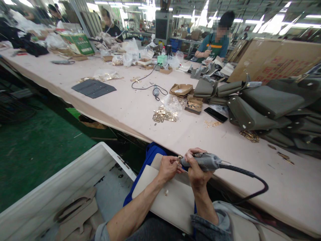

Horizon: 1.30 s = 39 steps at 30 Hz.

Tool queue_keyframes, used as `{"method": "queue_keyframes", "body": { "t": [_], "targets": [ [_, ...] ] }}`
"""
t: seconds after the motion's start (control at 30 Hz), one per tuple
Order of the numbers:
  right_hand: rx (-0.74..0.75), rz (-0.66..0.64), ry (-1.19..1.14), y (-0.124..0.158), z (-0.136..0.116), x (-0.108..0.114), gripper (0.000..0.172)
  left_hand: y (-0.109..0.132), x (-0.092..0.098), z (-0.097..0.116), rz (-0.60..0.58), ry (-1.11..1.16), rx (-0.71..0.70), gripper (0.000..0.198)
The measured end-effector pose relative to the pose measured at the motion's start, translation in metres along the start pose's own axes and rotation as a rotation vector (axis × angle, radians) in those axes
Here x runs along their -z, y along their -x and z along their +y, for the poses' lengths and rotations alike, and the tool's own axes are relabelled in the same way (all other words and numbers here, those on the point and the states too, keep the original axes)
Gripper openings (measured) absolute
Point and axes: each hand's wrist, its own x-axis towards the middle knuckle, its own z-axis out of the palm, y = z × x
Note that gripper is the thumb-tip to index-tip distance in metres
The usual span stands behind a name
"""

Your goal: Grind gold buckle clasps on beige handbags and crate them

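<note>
My right hand [198, 170] is wrapped round a grey electric screwdriver [209, 161], which lies nearly level with its black cable trailing to the right. The screwdriver's tip meets a small gold metal fitting [179, 158]. My left hand [169, 168] pinches that fitting between thumb and fingers, its closed fingers hiding part of it. Under both hands a cream bag [147, 184] rests across my lap on blue cloth [136, 192]. A small gold clasp [166, 192] shows on the bag's flap.
Gold metal plates [164, 114] lie heaped on the table [130, 110], near small cardboard boxes [193, 105] and a black phone [215, 114]. Dark olive bags [271, 100] are piled at right. A white bin [62, 179] with beige pieces stands at left. A co-worker [218, 38] works across the table.
</note>
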Motion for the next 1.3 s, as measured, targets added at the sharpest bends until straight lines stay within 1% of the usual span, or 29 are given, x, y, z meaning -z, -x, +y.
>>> {"method": "queue_keyframes", "body": {
  "t": [0.1,0.23,0.33,0.5,0.67,0.73,0.8,0.87,0.9,0.93,0.97,1.03,1.1,1.17,1.23,1.3],
  "targets": [
    [0.021,-0.042,0.054,-0.002,-0.004,-0.003,0.015,0.001,0.0,0.0,-0.001,0.011,0.005,0.018],
    [0.002,-0.065,0.084,-0.003,-0.006,-0.008,0.016,0.0,0.001,-0.002,0.005,0.026,0.007,0.017],
    [0.06,-0.094,0.168,-0.003,-0.004,-0.009,0.015,0.0,0.002,-0.004,-0.009,0.042,-0.002,0.017],
    [0.103,-0.22,0.222,-0.002,-0.001,-0.007,0.014,0.002,0.002,-0.005,0.006,0.085,-0.02,0.013],
    [0.119,-0.412,0.282,-0.009,-0.006,-0.007,0.01,0.003,0.004,-0.006,0.004,0.095,-0.027,0.031],
    [0.099,-0.458,0.266,-0.012,-0.01,-0.007,0.011,0.003,0.005,-0.006,-0.009,0.09,-0.027,0.033],
    [0.079,-0.512,0.218,-0.015,-0.016,-0.005,0.012,0.005,0.005,-0.006,-0.022,0.089,-0.028,0.029],
    [0.041,-0.572,0.132,-0.018,-0.022,-0.001,0.013,0.007,0.003,-0.006,-0.03,0.098,-0.02,0.024],
    [0.013,-0.574,0.07,-0.02,-0.025,0.002,0.014,0.008,0.002,-0.006,-0.028,0.104,-0.014,0.023],
    [-0.013,-0.543,-0.004,-0.024,-0.028,0.006,0.016,0.009,0.001,-0.006,-0.022,0.108,-0.005,0.023],
    [-0.032,-0.478,-0.085,-0.029,-0.03,0.01,0.018,0.011,0.0,-0.006,-0.011,0.11,0.004,0.022],
    [-0.062,-0.293,-0.243,-0.043,-0.032,0.021,0.02,0.013,-0.001,-0.006,0.017,0.114,0.02,0.023],
    [-0.106,-0.094,-0.352,-0.064,-0.028,0.036,0.024,0.015,-0.002,-0.006,0.042,0.131,0.024,0.025],
    [-0.175,0.121,-0.35,-0.085,-0.017,0.052,0.029,0.016,-0.003,-0.006,0.05,0.144,0.014,0.028],
    [-0.213,0.31,-0.25,-0.103,-0.002,0.067,0.033,0.016,-0.003,-0.006,0.052,0.128,-0.015,0.03],
    [-0.225,0.405,-0.149,-0.114,0.014,0.08,0.037,0.016,-0.003,-0.007,0.06,0.089,-0.048,0.031]
  ]
}}
